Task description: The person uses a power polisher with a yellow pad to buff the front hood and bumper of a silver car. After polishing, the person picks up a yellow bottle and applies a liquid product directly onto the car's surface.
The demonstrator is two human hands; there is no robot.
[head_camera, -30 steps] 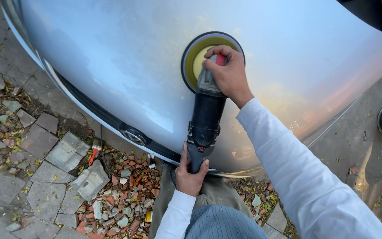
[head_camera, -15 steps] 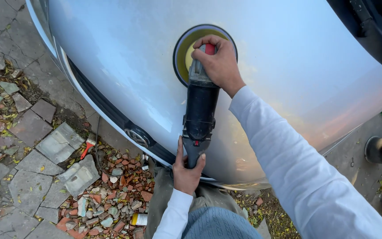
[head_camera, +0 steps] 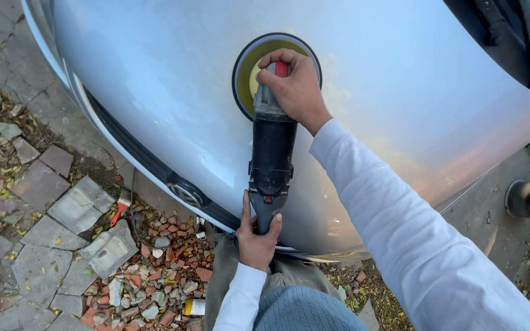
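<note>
Right hand [head_camera: 295,92] clamps the polisher [head_camera: 271,153] head, left hand [head_camera: 257,236] grips its near tail; pad [head_camera: 249,76] sits on the car hood [head_camera: 173,92], so keep it flat, even pressure.

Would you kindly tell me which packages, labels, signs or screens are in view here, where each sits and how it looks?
Small can or tube: lying on the rubble by the person's knee; cylindrical, yellow and white.
Emblem: on the car's front edge, left of the left hand; oval, chrome.
Red mark: on the polisher near its rear grip; small, on black.
No signs or screens.
</note>
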